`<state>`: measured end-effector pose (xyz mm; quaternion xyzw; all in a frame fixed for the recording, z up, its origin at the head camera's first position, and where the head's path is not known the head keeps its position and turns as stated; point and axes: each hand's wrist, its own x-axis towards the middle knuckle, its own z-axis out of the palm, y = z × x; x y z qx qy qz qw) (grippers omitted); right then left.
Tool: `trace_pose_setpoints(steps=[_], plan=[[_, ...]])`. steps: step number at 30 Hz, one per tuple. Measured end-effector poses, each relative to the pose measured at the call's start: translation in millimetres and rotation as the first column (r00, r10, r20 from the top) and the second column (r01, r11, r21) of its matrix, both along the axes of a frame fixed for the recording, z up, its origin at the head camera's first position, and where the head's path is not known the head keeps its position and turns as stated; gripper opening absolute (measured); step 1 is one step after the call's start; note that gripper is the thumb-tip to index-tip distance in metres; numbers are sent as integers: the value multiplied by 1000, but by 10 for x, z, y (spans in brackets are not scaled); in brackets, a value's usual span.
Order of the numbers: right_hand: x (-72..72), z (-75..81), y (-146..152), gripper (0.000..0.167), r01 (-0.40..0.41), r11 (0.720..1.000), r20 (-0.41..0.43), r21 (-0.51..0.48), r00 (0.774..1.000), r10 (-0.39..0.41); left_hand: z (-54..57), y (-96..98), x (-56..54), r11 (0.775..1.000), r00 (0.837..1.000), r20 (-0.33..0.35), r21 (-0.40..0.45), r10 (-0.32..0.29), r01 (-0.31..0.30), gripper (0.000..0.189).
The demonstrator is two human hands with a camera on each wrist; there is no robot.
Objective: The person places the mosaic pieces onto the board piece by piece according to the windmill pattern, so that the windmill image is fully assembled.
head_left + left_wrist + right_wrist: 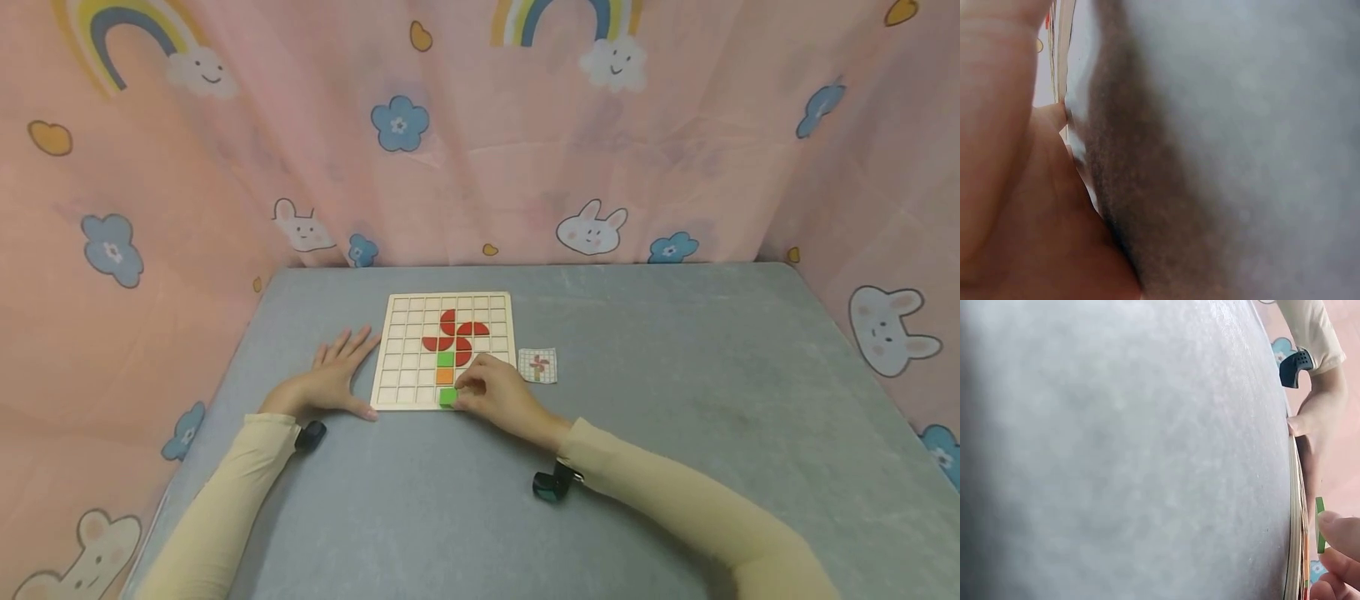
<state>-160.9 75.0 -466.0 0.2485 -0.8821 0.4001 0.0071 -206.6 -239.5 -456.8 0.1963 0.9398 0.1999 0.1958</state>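
Note:
A wooden grid board (405, 325) lies flat on the table. Four-bladed and red, a pinwheel shape of quarter-round pieces (472, 329) fills its middle squares. Below it sit a green square tile (446, 359) and an orange square tile (445, 377). My right hand (502, 398) pinches another green tile (1320, 525) between thumb and fingers, over the board's near edge; the right wrist view shows this tile tilted up on its side. My left hand (330, 379) is spread at the board's left edge, fingertips and thumb right at the border.
A small pattern card (538, 366) with a printed pinwheel lies just right of the board. The grey table (675, 375) reaches back to a pink patterned curtain (480, 167), which also hangs along both sides. Each wrist wears a small black camera (553, 483).

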Motion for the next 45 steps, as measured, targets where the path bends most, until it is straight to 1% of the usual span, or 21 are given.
trace_pose_setpoints(steps=[6,11,20,26,34,45], plan=[[-33,3,-38,22,15,1000,14,26,1000,-16,8,-3,2,1000,1000,8,-5,13,-13,137],[-48,3,-63,23,20,999,15,43,1000,-21,5,1,0,1000,1000,2,-4,12,-12,136],[-72,-23,-89,22,16,999,-4,47,1000,-16,15,-4,-7,1000,1000,5,2,7,-7,136],[-81,-23,-91,21,15,999,10,47,1000,-15,10,-3,-5,1000,1000,3,5,8,-8,136],[-95,-15,-94,21,15,999,0,47,1000,-15,39,8,-15,1000,1000,-5,5,-8,8,136],[-90,-19,-90,21,11,999,22,47,1000,-12,12,10,-15,1000,1000,1,5,-5,5,136]])
